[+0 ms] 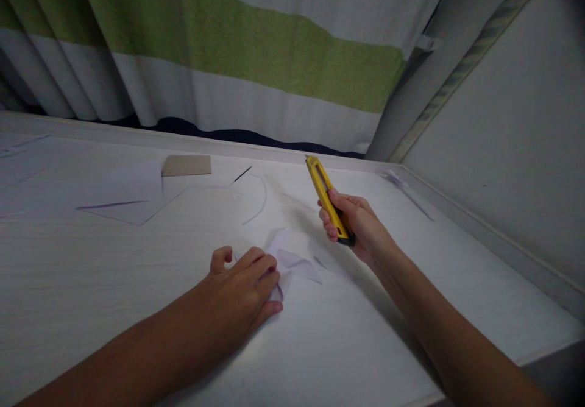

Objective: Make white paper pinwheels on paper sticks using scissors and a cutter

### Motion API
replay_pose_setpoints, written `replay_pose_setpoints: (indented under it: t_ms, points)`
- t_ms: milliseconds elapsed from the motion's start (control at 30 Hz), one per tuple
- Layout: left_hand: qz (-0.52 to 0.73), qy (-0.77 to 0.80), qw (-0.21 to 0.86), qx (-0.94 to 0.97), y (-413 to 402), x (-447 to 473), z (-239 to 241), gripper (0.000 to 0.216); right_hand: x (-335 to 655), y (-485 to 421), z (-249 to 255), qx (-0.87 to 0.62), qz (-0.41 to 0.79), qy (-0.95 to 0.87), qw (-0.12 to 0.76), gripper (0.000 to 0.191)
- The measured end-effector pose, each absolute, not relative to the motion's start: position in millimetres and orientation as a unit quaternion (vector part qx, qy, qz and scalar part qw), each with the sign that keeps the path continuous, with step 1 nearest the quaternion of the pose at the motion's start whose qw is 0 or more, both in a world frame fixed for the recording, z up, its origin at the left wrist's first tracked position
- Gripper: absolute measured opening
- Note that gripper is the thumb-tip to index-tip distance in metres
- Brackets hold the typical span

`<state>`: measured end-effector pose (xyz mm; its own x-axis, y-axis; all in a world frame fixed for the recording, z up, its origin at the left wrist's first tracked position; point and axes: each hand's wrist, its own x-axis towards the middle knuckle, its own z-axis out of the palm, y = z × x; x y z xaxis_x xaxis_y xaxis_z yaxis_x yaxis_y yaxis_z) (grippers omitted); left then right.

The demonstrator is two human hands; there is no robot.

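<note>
1. Yellow utility knife [325, 200]: gripped in right hand [359, 219], raised above tabletop [292, 358].
2. Left hand [249, 285]: fingers half-curled over paper scraps [297, 264]; grip unclear.
3. Curved paper strip [265, 195] beyond: apparently already cut; remainder cannot be told.

Behind the table [91, 267], a striped curtain [256, 47] is hung; at right, a wall [507, 127] is seen; at left, a card [187, 165].

Bare right hand [359, 224]: wrapped around a yellow-and-black plastic utility knife [323, 195], raised above the white wood-grain table [114, 309].
Knife tip: pointing away from the person (only a sliver of metal shows).
Bare left hand [249, 282]: over folded white paper scraps [299, 262], left of the knife grip.
Flat beige rectangular card [187, 165]: farther left of that grip.
</note>
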<state>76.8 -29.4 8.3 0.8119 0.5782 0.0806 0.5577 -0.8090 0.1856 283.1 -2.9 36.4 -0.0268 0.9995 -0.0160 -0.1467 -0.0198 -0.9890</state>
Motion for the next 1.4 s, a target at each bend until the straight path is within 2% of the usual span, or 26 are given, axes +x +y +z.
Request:
replay_pose_setpoints:
  t_ms: [267, 333, 467, 633, 733, 933, 1067, 1200, 1400]
  points:
    - [0.057, 0.302, 0.075, 0.949, -31, 74, 10, 0.026, 288, -4, 42, -0.453, 0.553, -0.469, 0.519, 0.028]
    - [0.052, 0.3, 0.074, 0.949, -31, 73, 9, 0.026, 291, -5, 48, -0.438, 0.53, -0.466, 0.557, 0.032]
    - [0.046, 0.303, 0.075, 0.949, -33, 68, 7, 0.03, 294, -8, 64, -0.393, 0.452, -0.407, 0.69, 0.015]
    - [0.029, 0.317, 0.074, 0.945, -34, 67, 6, 0.034, 290, -16, 71, -0.362, 0.421, -0.441, 0.706, 0.016]
    - [0.012, 0.333, 0.078, 0.939, -35, 70, 8, 0.036, 288, -24, 63, -0.422, 0.384, -0.483, 0.664, 0.013]
    - [0.013, 0.357, 0.076, 0.931, -35, 74, 6, 0.04, 291, -36, 46, -0.485, 0.417, -0.585, 0.498, 0.031]
    - [0.063, 0.326, 0.048, 0.942, -35, 72, -2, 0.036, 286, -39, 38, -0.484, 0.432, -0.634, 0.422, 0.023]
    - [0.088, 0.313, 0.039, 0.945, -35, 69, -8, 0.037, 276, -42, 32, -0.505, 0.367, -0.68, 0.384, 0.012]
    - [0.092, 0.299, 0.047, 0.949, -30, 68, -11, 0.039, 272, -42, 21, -0.509, 0.356, -0.703, 0.347, 0.014]
